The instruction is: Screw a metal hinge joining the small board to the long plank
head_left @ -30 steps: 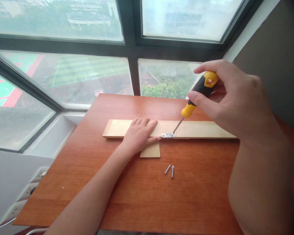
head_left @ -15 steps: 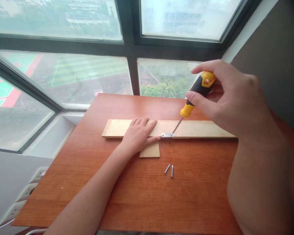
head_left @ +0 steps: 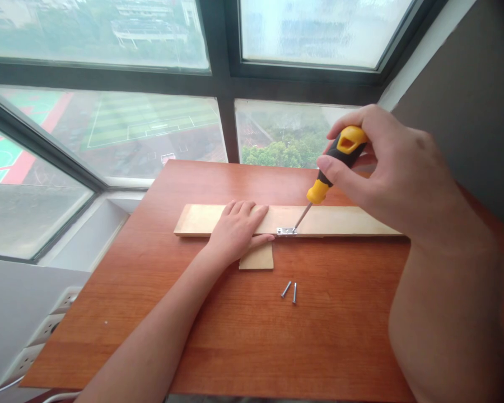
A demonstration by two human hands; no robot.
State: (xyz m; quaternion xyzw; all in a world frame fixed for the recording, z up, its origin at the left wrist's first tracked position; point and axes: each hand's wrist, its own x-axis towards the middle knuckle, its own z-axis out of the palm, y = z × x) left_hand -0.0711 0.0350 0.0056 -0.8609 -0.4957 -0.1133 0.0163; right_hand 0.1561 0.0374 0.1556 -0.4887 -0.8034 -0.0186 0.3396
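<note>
A long pale wooden board (head_left: 340, 220) lies across the table. My left hand (head_left: 237, 226) rests flat on it, fingers stretched over the top and thumb along the front edge. In my right hand (head_left: 403, 162) is a yellow and black screwdriver (head_left: 318, 190), gripped by its handle and tilted. Its tip meets the right end of a small metal bracket (head_left: 286, 231) at the board's front edge; the screw head there is too small to make out. Just below my left hand, a short piece of wood (head_left: 257, 258) sticks out toward me, partly hidden.
Two loose screws (head_left: 294, 293) lie on the reddish-brown table (head_left: 340, 336) in front of the bracket. Windows with a dark frame (head_left: 222, 84) stand behind the table. White power sockets (head_left: 46, 329) line the wall at lower left.
The screwdriver handle has turned a little in my right hand, showing more of the hole in its end. My left hand and the board look almost unmoved.
</note>
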